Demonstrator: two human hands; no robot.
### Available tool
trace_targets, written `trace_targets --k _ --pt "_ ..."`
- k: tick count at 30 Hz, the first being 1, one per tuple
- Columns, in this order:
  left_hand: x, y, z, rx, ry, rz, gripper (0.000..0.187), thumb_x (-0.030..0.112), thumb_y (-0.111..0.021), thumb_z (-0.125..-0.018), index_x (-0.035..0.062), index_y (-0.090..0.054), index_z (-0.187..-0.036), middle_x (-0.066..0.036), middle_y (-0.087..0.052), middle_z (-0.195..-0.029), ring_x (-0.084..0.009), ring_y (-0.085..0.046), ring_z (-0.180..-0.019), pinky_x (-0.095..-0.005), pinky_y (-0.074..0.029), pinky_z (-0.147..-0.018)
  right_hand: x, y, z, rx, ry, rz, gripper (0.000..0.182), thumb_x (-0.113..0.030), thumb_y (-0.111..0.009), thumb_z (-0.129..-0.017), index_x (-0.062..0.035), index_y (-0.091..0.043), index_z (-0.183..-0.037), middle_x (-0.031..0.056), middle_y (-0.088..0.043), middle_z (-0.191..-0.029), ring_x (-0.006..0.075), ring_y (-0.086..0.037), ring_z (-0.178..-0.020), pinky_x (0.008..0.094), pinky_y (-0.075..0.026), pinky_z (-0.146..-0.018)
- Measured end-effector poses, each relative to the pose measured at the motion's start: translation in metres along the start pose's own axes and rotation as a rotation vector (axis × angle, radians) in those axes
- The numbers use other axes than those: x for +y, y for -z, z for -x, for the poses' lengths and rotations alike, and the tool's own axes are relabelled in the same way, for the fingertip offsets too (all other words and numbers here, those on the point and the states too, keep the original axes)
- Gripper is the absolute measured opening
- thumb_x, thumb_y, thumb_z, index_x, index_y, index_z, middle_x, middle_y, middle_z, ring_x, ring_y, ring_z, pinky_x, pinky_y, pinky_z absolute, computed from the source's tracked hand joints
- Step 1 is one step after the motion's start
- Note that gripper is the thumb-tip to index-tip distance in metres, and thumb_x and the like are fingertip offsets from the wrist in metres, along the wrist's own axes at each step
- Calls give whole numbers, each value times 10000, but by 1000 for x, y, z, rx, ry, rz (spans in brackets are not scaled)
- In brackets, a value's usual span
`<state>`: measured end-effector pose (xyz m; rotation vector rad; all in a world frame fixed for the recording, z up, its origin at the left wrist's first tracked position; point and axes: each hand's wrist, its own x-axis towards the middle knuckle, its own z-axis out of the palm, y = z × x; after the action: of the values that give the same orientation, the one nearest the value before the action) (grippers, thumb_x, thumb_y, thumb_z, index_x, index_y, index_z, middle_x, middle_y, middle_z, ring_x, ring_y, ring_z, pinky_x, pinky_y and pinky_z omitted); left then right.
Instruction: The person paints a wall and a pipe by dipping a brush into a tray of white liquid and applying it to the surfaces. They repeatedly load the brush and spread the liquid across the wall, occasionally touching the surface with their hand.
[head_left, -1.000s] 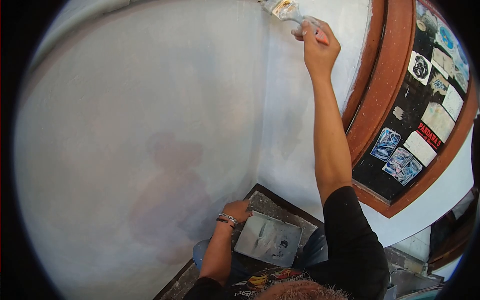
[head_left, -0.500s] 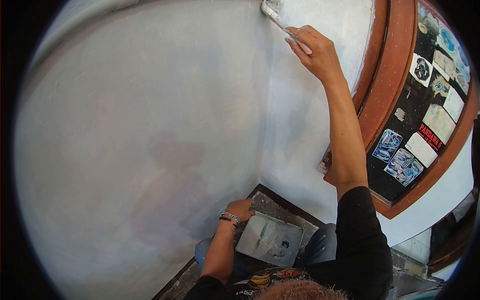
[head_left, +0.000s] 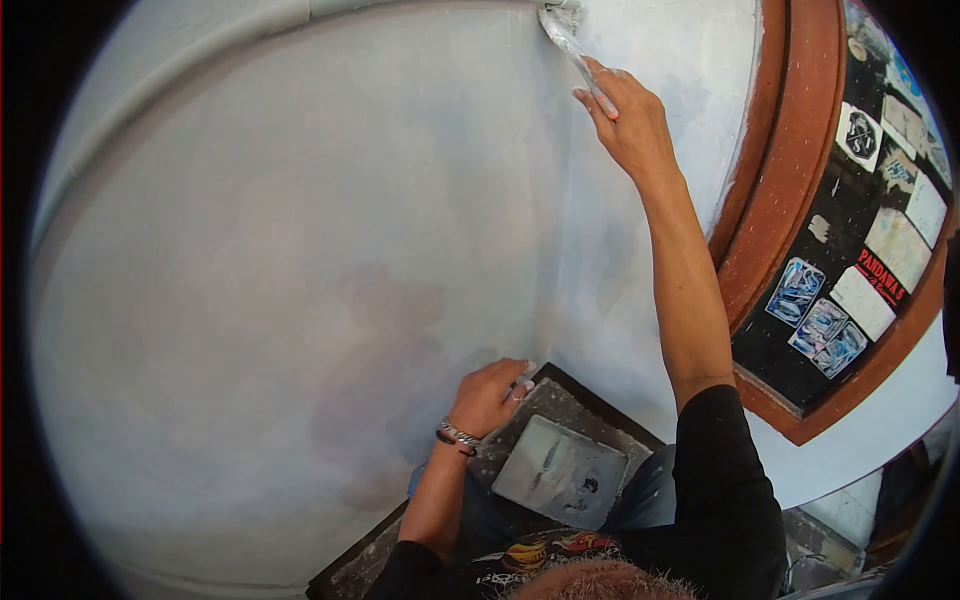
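Observation:
High up near the corner of the walls, my right hand (head_left: pixel 632 122) is closed around the handle of a paintbrush (head_left: pixel 575 52). White paint coats the brush, and its bristles touch the wall just under the ledge. Lower down, my left hand (head_left: pixel 490 397) hovers beside the wall with its fingers slightly apart and holding nothing. White paint marks its fingertips. Just below and to the right of this hand is a grey rectangular paint tray (head_left: pixel 560 470), with a dark patch inside, between my knees.
A pale painted wall (head_left: pixel 250 250) fills the left, topped by a rounded ledge (head_left: pixel 130 100). To the right, a brown wooden frame (head_left: pixel 770 170) surrounds a dark panel (head_left: pixel 815 270) covered in stickers. A dark, paint-spotted floor (head_left: pixel 555 392) lies below the corner.
My left hand has let go of the tray's edge and moved up beside the wall. The brush stays at the top corner in my right hand. The view has shifted slightly.

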<state>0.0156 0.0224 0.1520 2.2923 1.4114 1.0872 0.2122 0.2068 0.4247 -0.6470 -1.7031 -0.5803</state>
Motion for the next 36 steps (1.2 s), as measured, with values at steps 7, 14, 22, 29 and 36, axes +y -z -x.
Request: trace_targets --k 7,14,22,29,36 --pt "8 29 58 149 118 -23 249 134 -660 -831 41 -643 -1061 -140 -670 -974 -322 -656 -808 -376 -527 -719 10 -16 5 85 17 -99 289 -133 -673 -858 -59 -654 -1137 135 -660 -937 308 -641 -783 377 -516 -706" --pt "1 30 168 304 426 34 242 130 -638 -852 10 -645 -1063 -132 -687 -909 -244 -658 -735 -332 -521 -706 34 -15 12 160 -36 -251 298 -198 -663 -870 -72 -652 -1140 130 -644 -921 307 -628 -771 376 -511 -695" --pt "13 -3 226 598 507 128 286 119 -602 -909 -20 -544 -1153 -54 -636 -788 -111 -587 -710 -271 -489 -674 46 -9 21 125 -103 -295 318 -217 -673 -866 -78 -650 -1150 139 -636 -912 332 -617 -782 402 -506 -717" --pt "27 -22 219 679 412 91 324 69 -571 -916 -21 -501 -1219 -34 -600 -812 -94 -537 -712 -232 -450 -674 38 -16 28 246 -359 -538 298 -206 -657 -871 -19 -664 -1102 178 -678 -952 300 -674 -818 367 -526 -733" --pt "24 -27 229 683 397 -5 383 85 -583 -896 -18 -479 -1250 -83 -640 -797 -148 -616 -703 -283 -500 -674 50 -33 17 150 -460 -436 358 -273 -639 -864 -18 -668 -1114 196 -686 -958 356 -666 -855 404 -521 -775"
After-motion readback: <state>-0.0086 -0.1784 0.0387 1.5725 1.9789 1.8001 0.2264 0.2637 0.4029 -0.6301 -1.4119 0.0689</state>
